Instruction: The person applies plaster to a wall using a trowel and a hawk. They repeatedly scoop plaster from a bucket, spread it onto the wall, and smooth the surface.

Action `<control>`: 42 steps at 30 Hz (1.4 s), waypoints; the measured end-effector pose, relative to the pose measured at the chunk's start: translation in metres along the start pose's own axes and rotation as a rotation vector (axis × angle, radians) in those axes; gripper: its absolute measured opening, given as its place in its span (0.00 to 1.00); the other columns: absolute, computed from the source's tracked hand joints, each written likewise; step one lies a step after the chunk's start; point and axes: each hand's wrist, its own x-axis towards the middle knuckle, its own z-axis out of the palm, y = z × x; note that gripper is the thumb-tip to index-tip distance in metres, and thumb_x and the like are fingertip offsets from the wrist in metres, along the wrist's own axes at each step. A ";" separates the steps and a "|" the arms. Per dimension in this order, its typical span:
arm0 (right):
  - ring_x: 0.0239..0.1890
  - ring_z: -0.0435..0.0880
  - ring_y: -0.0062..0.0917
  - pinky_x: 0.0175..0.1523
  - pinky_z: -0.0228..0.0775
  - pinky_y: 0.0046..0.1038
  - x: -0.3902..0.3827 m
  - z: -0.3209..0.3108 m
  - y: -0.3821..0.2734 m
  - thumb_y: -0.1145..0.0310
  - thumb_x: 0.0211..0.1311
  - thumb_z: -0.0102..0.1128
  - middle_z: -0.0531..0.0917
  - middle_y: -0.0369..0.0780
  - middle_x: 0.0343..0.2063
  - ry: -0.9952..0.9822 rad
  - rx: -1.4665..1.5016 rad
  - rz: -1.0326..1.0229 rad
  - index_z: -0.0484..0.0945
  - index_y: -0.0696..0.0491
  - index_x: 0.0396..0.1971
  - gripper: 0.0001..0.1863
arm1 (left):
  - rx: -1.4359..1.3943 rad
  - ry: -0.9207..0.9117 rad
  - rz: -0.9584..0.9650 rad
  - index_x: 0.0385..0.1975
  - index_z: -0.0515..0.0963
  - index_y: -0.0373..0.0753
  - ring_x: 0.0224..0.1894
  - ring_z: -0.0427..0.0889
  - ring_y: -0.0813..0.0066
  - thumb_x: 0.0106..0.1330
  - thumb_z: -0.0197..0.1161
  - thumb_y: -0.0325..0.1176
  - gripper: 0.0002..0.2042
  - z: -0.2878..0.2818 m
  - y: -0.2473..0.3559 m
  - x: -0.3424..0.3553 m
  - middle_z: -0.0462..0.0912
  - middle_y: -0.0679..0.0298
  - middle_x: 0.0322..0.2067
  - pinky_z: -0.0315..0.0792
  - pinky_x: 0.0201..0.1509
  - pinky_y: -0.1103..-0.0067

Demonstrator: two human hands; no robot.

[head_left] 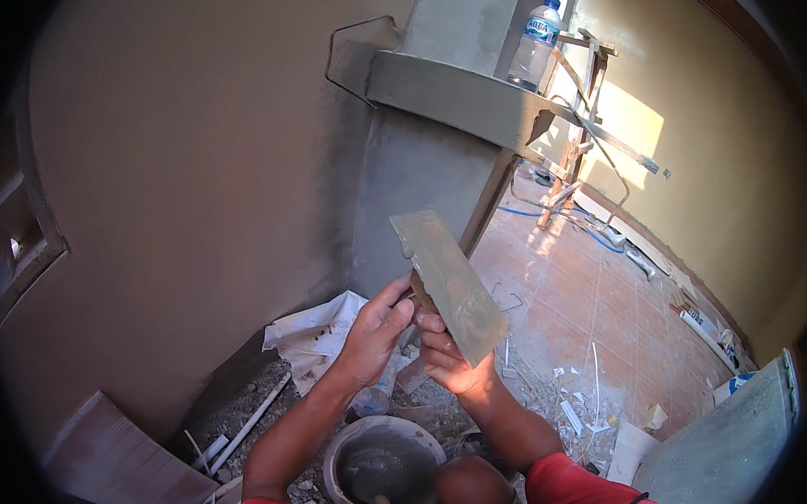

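Observation:
A flat rectangular steel trowel (452,281), smeared with grey paste along one edge, is held up in front of me at a tilt. My left hand (375,336) grips it from the left, fingers at a brown part behind the blade. My right hand (453,362) holds it from below, fingers curled behind the lower end of the blade. Beneath my forearms a bucket (333,470) holds grey wet mix, with a short handle sticking out of it. A crumpled white sack (301,333) lies left of my hands.
A plastered pillar with a curved ledge (446,101) carries a plastic bottle (531,55) and a bent metal bar. Wooden trestles (591,80) stand behind it. Rubble, pipes (252,421) and offcuts litter the tiled floor (555,295). Curved boards (719,446) lean at lower right.

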 end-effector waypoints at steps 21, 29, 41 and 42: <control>0.18 0.74 0.24 0.15 0.59 0.20 -0.124 -0.060 -0.013 0.61 0.70 0.44 0.75 0.43 0.27 0.431 -0.312 0.321 0.66 0.47 0.54 0.15 | 0.996 0.511 0.537 0.45 0.69 0.30 0.41 0.72 0.75 0.68 0.57 0.37 0.16 0.050 0.021 0.197 0.75 0.60 0.37 0.68 0.48 0.76; 0.16 0.73 0.25 0.14 0.59 0.21 -0.132 -0.079 -0.013 0.66 0.69 0.45 0.76 0.44 0.27 0.450 -0.256 0.345 0.65 0.49 0.54 0.15 | 1.099 0.604 0.657 0.46 0.67 0.30 0.43 0.73 0.69 0.68 0.56 0.36 0.16 0.060 0.009 0.240 0.74 0.55 0.39 0.67 0.50 0.73; 0.18 0.74 0.26 0.17 0.61 0.21 -0.142 -0.074 -0.024 0.70 0.67 0.48 0.76 0.45 0.28 0.371 -0.172 0.321 0.64 0.51 0.55 0.18 | 1.137 0.554 0.672 0.46 0.64 0.28 0.44 0.75 0.53 0.67 0.54 0.33 0.16 0.086 0.000 0.263 0.73 0.47 0.41 0.67 0.49 0.64; 0.18 0.74 0.26 0.17 0.61 0.21 -0.142 -0.075 -0.025 0.70 0.66 0.48 0.75 0.45 0.28 0.375 -0.165 0.325 0.64 0.51 0.55 0.18 | 1.170 0.565 0.671 0.46 0.64 0.28 0.44 0.74 0.51 0.67 0.55 0.33 0.16 0.083 -0.002 0.265 0.73 0.46 0.41 0.67 0.49 0.64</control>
